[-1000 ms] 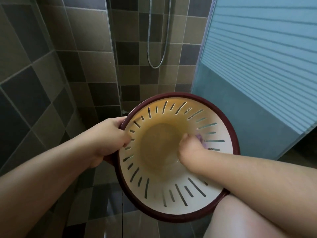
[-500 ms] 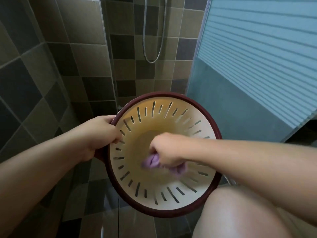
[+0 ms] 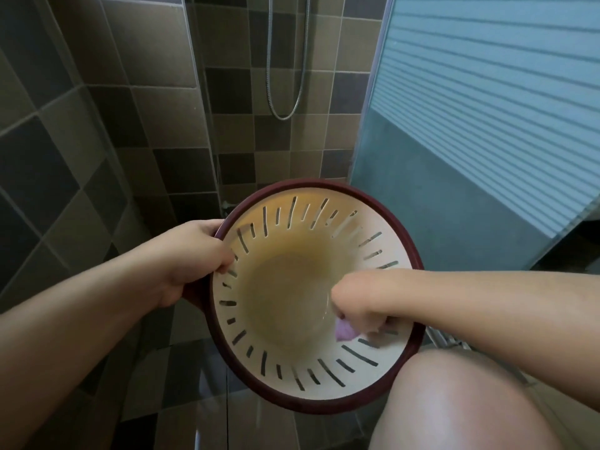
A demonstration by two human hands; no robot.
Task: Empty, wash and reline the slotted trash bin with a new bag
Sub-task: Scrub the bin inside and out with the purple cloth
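Observation:
The slotted trash bin is cream inside with a dark red rim, held tilted so I look straight into it. No bag lines it. My left hand grips its rim on the left side. My right hand reaches inside against the lower right wall, closed around a small purple cloth that pokes out below the fingers. The bin's bottom looks yellowish and wet.
Tiled shower walls stand to the left and ahead, with a metal shower hose hanging down. A frosted glass panel rises on the right. My knee is at lower right, just under the bin. The tiled floor shows below.
My right hand swept the purple cloth around the inside, from the right wall across the middle to the lower right wall. The left hand kept its grip on the rim.

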